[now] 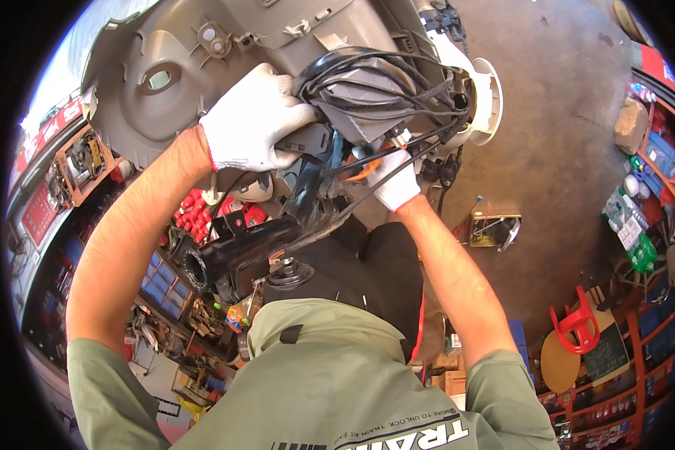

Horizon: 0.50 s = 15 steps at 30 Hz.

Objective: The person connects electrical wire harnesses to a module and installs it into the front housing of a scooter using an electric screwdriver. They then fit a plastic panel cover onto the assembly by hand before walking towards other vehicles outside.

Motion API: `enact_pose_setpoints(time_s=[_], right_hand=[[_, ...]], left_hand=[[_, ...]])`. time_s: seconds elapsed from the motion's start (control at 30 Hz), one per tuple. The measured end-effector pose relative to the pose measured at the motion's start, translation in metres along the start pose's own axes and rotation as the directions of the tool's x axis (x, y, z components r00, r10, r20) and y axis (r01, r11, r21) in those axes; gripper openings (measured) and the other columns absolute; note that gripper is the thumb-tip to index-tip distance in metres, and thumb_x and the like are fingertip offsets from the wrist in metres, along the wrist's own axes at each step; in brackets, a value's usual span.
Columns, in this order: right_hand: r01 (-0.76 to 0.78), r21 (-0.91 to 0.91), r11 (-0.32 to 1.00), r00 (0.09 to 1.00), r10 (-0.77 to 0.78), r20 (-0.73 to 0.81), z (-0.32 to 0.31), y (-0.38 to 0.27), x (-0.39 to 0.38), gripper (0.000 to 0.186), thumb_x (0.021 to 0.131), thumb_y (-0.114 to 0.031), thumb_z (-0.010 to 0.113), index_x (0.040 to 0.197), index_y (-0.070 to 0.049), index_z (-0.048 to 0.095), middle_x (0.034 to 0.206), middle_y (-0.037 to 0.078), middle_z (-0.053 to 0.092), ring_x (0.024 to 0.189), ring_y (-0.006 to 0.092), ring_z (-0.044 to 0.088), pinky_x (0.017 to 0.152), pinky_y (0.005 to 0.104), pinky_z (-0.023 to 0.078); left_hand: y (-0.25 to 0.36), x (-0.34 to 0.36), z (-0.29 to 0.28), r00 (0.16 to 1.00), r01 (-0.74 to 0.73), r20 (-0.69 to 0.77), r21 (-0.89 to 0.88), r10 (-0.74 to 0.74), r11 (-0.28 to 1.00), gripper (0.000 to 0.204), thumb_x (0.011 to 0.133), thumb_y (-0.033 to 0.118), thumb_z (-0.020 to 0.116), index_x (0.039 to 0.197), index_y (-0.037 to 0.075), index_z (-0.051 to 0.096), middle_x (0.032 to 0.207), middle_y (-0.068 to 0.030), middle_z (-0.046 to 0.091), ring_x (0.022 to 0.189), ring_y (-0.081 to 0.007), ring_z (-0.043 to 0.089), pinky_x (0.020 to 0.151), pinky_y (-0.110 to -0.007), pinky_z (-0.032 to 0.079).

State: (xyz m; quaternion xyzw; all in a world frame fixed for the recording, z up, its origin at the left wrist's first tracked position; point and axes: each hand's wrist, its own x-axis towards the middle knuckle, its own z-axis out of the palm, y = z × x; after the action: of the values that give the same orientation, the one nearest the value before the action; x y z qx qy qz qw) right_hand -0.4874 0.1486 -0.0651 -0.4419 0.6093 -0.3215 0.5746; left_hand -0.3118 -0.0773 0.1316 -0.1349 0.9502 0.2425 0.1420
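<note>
White and dark lettering (446,433) on green shirt (315,375), white on red sign (66,116)

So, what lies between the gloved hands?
In the head view, a small dark block and part of a grey box lie between left hand and right hand.

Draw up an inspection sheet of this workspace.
Surface: brownish-grey concrete floor, stained in places.
Job's things: brown-grey moulded plastic panel; thick black open-ended tube.
Clutter: red plastic chair and green plastic container, both at right.
Hands: left white-gloved hand grips a dark grey plastic block; right white-gloved hand is near a small white connector, fingers partly hidden.
Cables: black cables looped across a grey box.
Surroundings: orange-framed shelves, loaded, at right.
</note>
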Motion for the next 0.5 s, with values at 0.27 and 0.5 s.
enact_pose_setpoints(time_s=[0.27, 0.5], right_hand=[[-0.048, -0.031, 0.998, 0.982, 0.053, 0.179, 0.01, -0.002, 0.008, 0.031, 0.101, -0.019, 0.048, 0.128, -0.004, 0.053, 0.124, 0.014, 0.065, 0.103, 0.0325, 0.063, 0.087, 0.0491, 0.055], [0.243, -0.714, 0.657, 0.97, -0.155, 0.188, 0.006, 0.0, 0.015, 0.018, 0.083, -0.033, 0.065, 0.089, -0.017, 0.071, 0.09, 0.005, 0.074, 0.082, 0.0308, 0.071, 0.066, 0.0416, 0.057]], left_hand=[[0.0, -0.004, 0.003, 0.999, 0.02, 0.026, 0.014, -0.02, 1.0, 0.047, 0.064, 0.036, 0.078, 0.101, 0.009, 0.068, 0.082, -0.0074, 0.061, 0.086, -0.0284, 0.054, 0.083, -0.041, 0.041], [0.002, 0.002, 0.002, 1.0, 0.013, 0.011, -0.004, -0.013, 1.0, 0.047, 0.06, 0.032, 0.074, 0.098, 0.006, 0.067, 0.091, -0.0123, 0.062, 0.093, -0.0317, 0.056, 0.083, -0.042, 0.041]])
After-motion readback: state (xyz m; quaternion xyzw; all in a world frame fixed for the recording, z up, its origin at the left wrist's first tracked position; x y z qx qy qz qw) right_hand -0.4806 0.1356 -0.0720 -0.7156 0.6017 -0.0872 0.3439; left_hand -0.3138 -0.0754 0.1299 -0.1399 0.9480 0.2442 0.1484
